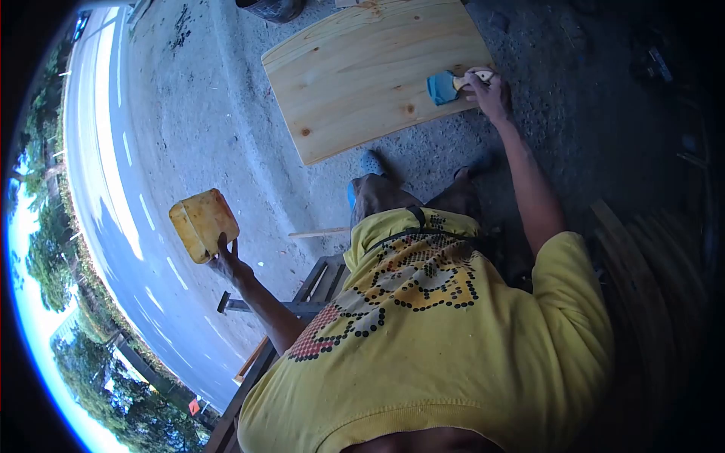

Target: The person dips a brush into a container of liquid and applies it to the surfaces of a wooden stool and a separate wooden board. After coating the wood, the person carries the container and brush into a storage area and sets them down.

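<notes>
My left hand grips a yellowish plastic container by its lower right side, out over the ground at the left. My right hand is closed around the light handle of a wide brush. The brush's blue-green head lies over the near right part of a pale wooden panel, close to its edge. Knots and grain show on the panel's face. Whether the bristles touch the wood I cannot tell. What is inside the container is hidden.
My feet, one in a blue shoe, stand just below the panel. A wooden and metal frame is beside my left arm. Curved wooden pieces lie at the right. A dark round vessel is at the top, a road at the left.
</notes>
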Motion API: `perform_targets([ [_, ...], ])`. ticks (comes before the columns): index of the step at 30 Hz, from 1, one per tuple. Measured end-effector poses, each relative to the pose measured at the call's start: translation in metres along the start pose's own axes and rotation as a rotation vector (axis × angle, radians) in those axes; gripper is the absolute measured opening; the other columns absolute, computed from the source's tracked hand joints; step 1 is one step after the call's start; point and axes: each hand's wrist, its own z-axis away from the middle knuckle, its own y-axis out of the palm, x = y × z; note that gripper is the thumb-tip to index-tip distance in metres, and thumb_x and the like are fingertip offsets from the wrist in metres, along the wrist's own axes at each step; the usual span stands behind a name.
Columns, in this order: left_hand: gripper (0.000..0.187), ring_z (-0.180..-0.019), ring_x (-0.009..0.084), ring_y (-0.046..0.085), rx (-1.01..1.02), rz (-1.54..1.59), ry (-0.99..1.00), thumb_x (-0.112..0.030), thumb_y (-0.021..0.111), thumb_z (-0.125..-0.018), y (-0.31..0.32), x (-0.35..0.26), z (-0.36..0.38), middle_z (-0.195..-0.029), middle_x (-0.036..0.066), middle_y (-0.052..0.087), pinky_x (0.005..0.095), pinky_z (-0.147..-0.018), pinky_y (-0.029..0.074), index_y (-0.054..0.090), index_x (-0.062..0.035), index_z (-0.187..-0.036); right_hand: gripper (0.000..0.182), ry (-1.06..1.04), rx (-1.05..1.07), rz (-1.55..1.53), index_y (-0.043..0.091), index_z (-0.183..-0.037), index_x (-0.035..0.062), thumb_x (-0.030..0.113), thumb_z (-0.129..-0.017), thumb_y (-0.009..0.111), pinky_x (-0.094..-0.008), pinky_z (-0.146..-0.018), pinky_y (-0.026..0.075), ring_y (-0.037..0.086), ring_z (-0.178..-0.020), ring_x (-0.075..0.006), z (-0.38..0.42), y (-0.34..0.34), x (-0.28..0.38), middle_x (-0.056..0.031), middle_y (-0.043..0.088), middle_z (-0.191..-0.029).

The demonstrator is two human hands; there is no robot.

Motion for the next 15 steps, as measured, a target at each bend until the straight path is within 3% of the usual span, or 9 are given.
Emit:
perform_targets([
  [4, 0.081, -0.134, 0.0386, 0.047, -0.015, 0.066, -0.019, -0.011, 0.079, -0.080, 0.035, -0.022, 0.056, -0.147, 0.019, 0.039, 0.0559, -0.100, 0.056, 0.032, -0.0062, -0.146, 0.026, -0.019, -0.230, -0.008, 0.068, -0.115, 0.0010, 0.021, -0.099, 0.066, -0.0327, -0.071, 0.065, 0.075, -0.094, -0.0233, -0.044, -0.179, -0.024, -0.0134, 0.073, -0.104],
  [6, 0.080, -0.135, 0.0386, 0.046, -0.002, 0.068, -0.013, -0.014, 0.080, -0.079, 0.052, -0.038, 0.087, -0.146, 0.019, 0.040, 0.0565, -0.099, 0.057, 0.033, -0.0061, -0.143, 0.022, -0.241, -0.381, 0.526, 0.072, -0.108, 0.0052, 0.024, -0.099, 0.065, -0.0323, -0.074, 0.064, 0.073, -0.091, -0.0212, -0.058, -0.284, -0.056, -0.0102, 0.073, -0.106],
  [9, 0.080, -0.135, 0.0380, 0.046, -0.018, 0.122, -0.068, -0.015, 0.080, -0.078, 0.076, -0.055, 0.127, -0.144, 0.018, 0.042, 0.0561, -0.099, 0.057, 0.034, -0.0069, -0.143, 0.035, -0.041, -0.545, -0.052, 0.063, -0.120, -0.0044, 0.024, -0.100, 0.065, -0.0338, -0.075, 0.065, 0.073, -0.093, -0.0261, -0.059, -0.412, -0.093, -0.0184, 0.071, -0.105],
  [15, 0.081, -0.130, 0.0347, 0.050, -0.135, 0.117, -0.167, -0.017, 0.083, -0.074, 0.116, -0.043, 0.199, -0.140, 0.015, 0.046, 0.0552, -0.096, 0.058, 0.036, -0.0115, -0.141, 0.037, 0.035, -0.517, 0.169, 0.063, -0.121, -0.0036, 0.026, -0.100, 0.066, -0.0337, -0.075, 0.065, 0.073, -0.096, -0.0273, -0.022, -0.494, -0.103, -0.0199, 0.070, -0.111],
])
